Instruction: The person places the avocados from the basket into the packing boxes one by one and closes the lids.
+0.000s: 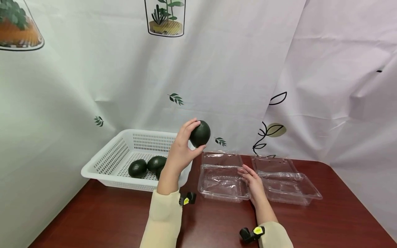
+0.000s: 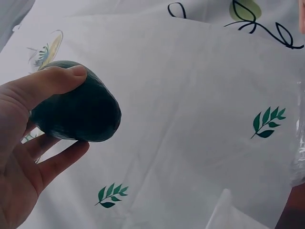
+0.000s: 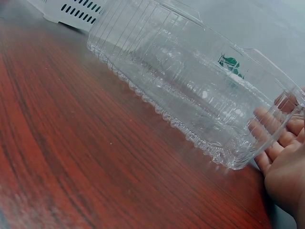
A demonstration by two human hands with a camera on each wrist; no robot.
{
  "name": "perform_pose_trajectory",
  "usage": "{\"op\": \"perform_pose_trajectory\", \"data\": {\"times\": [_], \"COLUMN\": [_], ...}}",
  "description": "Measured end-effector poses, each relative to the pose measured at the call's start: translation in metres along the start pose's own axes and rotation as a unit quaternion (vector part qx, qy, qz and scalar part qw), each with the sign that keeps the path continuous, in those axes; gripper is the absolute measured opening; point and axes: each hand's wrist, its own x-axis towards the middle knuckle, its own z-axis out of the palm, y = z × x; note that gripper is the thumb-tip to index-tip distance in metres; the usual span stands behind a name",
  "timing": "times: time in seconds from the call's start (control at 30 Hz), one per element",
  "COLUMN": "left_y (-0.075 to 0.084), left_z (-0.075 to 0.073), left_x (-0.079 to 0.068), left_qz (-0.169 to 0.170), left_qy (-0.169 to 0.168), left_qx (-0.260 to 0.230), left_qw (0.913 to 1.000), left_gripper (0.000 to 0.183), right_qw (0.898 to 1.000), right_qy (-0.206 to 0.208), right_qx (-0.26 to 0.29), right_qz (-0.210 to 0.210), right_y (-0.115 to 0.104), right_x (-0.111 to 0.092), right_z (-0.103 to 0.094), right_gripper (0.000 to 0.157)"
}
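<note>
My left hand point(image 1: 180, 148) grips a dark green avocado point(image 1: 200, 133) between thumb and fingertips, raised above the table near the basket's right end. The left wrist view shows the thumb on one side of the avocado point(image 2: 86, 109) and fingers on the other. Fairly straight fingers of my right hand point(image 1: 252, 181) rest along the right side of a clear plastic clamshell box point(image 1: 223, 182), whose lid stands raised behind it. Seen from the right wrist, those fingers point(image 3: 271, 124) show through the box's end wall. The box holds nothing.
A white perforated basket point(image 1: 93, 168) with several avocados point(image 1: 138, 168) stands at the left, partly hidden by my left forearm. A second clear clamshell box point(image 1: 288, 187), lid up, sits right of my right hand. A white printed curtain point(image 1: 229, 86) hangs behind the dark red table point(image 1: 214, 220).
</note>
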Motion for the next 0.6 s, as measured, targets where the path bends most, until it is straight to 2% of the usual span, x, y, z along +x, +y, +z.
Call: {"op": "perform_pose_trajectory", "data": {"times": [0.33, 0.6], "left_y": [0.002, 0.008], "left_z": [0.007, 0.012], "left_x": [-0.004, -0.003], "left_qz": [-0.027, -0.013], "left_qy": [-0.027, -0.049], "left_qx": [0.007, 0.01], "left_qw": [0.9993, 0.9987], "left_gripper": [0.07, 0.07], "right_qw": [1.0, 1.0], "right_qy": [0.003, 0.001], "right_qx": [-0.003, 0.001], "right_qz": [0.0, 0.007], "right_y": [0.001, 0.0], "right_x": [0.001, 0.002], "right_z": [-0.001, -0.001], "right_gripper": [0.046, 0.046]}}
